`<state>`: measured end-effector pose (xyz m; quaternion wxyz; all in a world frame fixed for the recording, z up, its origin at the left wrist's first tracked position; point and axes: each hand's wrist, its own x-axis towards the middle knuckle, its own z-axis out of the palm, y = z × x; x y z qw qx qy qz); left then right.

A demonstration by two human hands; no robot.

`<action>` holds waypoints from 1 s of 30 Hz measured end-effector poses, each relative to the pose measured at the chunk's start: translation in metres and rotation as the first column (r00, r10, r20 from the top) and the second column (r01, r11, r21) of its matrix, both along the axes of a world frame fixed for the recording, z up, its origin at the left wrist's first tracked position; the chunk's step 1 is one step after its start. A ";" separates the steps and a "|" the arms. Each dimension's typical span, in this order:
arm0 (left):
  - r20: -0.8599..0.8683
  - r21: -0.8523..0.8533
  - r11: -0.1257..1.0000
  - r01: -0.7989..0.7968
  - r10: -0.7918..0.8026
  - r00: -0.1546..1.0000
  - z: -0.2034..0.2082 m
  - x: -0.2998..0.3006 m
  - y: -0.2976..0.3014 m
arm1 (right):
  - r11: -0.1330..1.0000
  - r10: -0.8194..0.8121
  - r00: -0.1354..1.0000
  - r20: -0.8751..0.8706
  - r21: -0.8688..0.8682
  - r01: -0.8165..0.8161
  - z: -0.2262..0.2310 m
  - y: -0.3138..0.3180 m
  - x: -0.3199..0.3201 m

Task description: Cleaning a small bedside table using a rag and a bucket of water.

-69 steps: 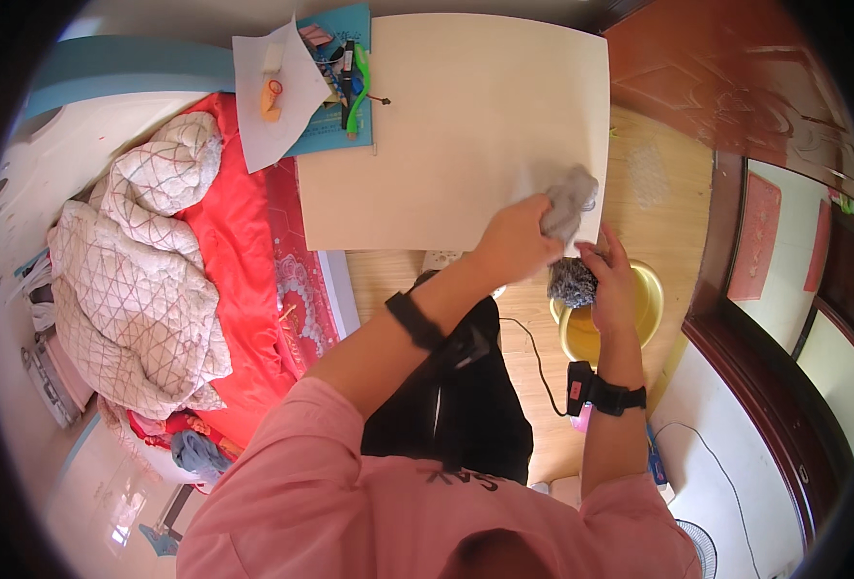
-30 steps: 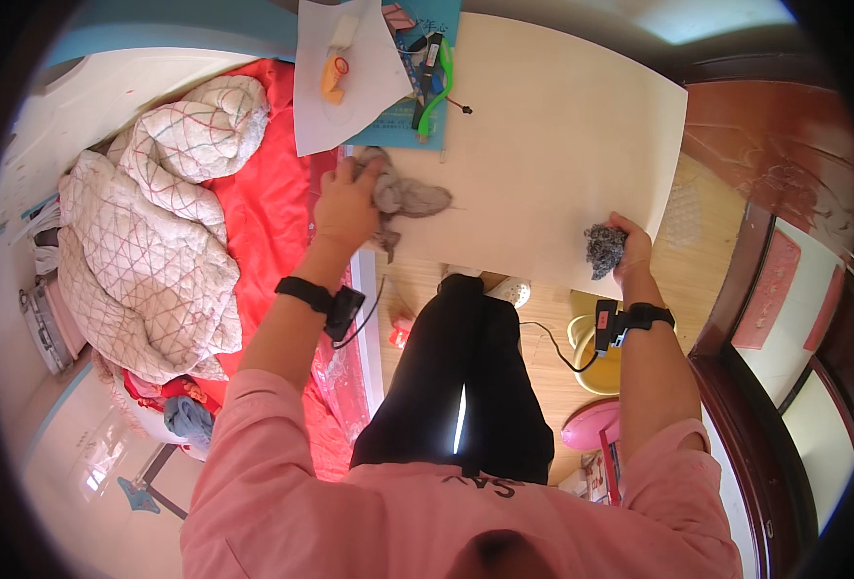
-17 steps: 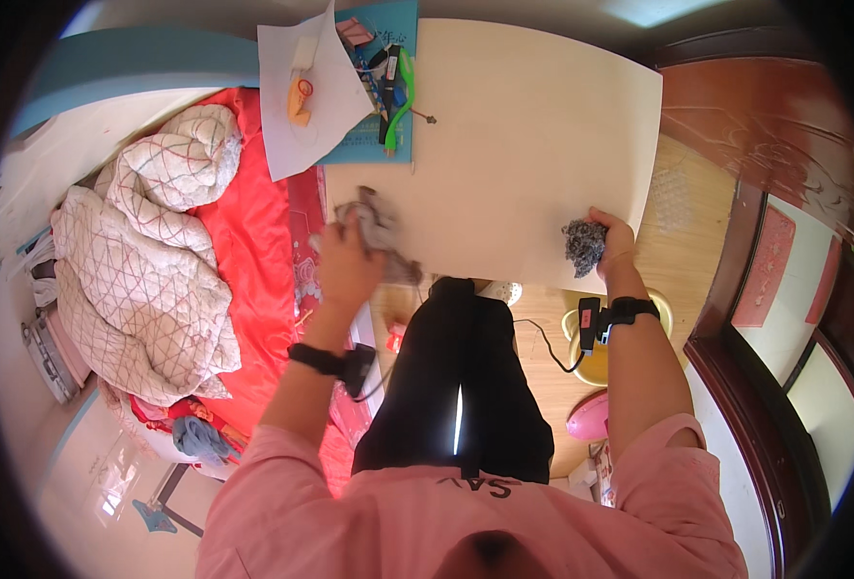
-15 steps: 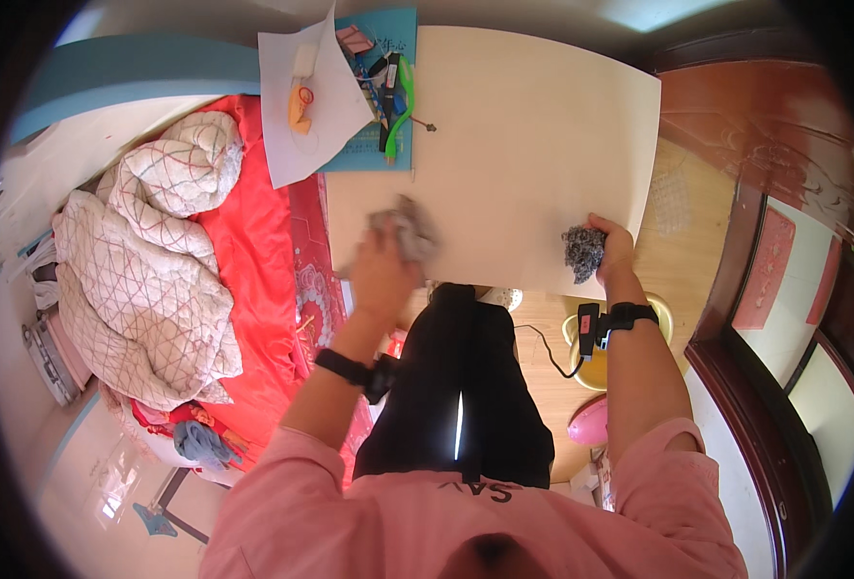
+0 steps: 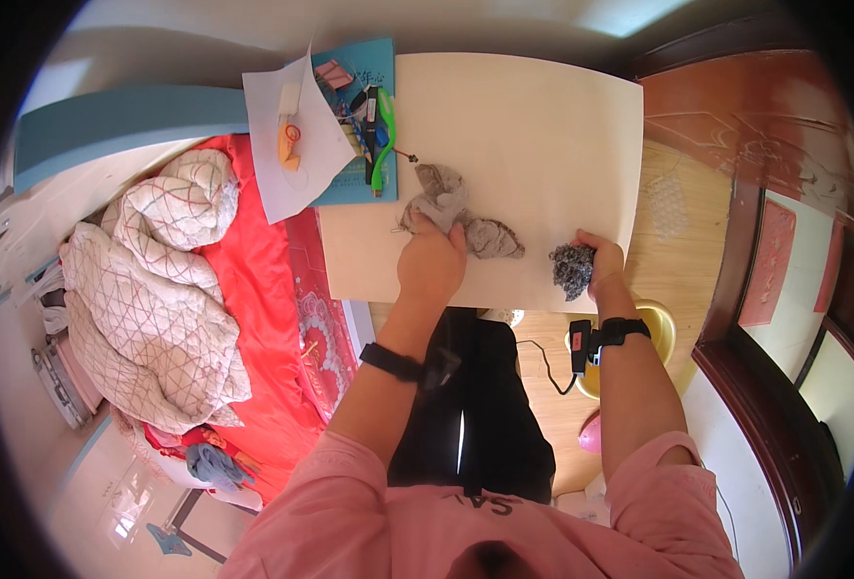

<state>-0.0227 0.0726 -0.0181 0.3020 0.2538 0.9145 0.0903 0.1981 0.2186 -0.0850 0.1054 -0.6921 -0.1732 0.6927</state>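
Since the earlier frame, the grey sock (image 5: 451, 207) has been carried back onto the beige table (image 5: 543, 125) and spread there, pinned under the closed left hand (image 5: 432, 265). At the table's near right edge, a dark balled sock (image 5: 572, 268) is clutched by the right hand (image 5: 603, 262). For neat work, the spread sock should be smoothed flat, clear of the tools on the teal mat (image 5: 364, 116) beyond.
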 end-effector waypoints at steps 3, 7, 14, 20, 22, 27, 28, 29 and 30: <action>-0.127 0.081 0.996 0.047 -0.036 0.991 -0.014 -0.017 0.024 | 1.000 -0.002 1.000 0.003 -0.003 0.002 0.007 -0.001 -0.009; -0.096 0.032 0.999 0.032 -0.029 0.995 -0.012 -0.047 0.085 | 1.000 -0.012 1.000 -0.003 0.013 0.012 0.007 0.000 -0.009; -0.173 0.173 0.945 0.277 -0.248 0.953 -0.050 -0.012 0.024 | 0.993 0.049 0.998 0.050 0.106 -0.055 0.006 -0.004 -0.007; -0.197 -0.125 0.941 0.314 -0.333 0.922 -0.065 -0.048 0.098 | 0.995 0.064 0.996 0.057 0.072 -0.068 0.015 -0.002 -0.007; -0.186 -0.182 0.944 0.274 -0.306 0.933 -0.100 -0.097 0.126 | 0.995 0.062 0.998 0.031 0.075 -0.064 0.014 -0.006 -0.019; 0.041 0.127 0.957 -0.260 0.257 0.966 -0.065 -0.110 0.194 | 0.997 0.021 1.000 0.018 0.076 -0.023 0.009 -0.005 -0.011; 0.034 0.167 0.974 -0.155 0.152 0.988 -0.058 -0.105 0.197 | 0.997 0.018 1.000 0.023 0.073 -0.020 0.010 -0.006 -0.011; 0.023 0.205 0.978 -0.050 0.046 0.999 -0.052 -0.100 0.200 | 0.994 0.067 0.997 0.035 0.085 -0.070 0.009 -0.006 -0.011; 0.058 0.184 0.983 0.003 -0.014 0.998 -0.032 -0.071 0.207 | 0.988 0.111 0.992 0.062 0.104 -0.117 0.007 -0.002 -0.005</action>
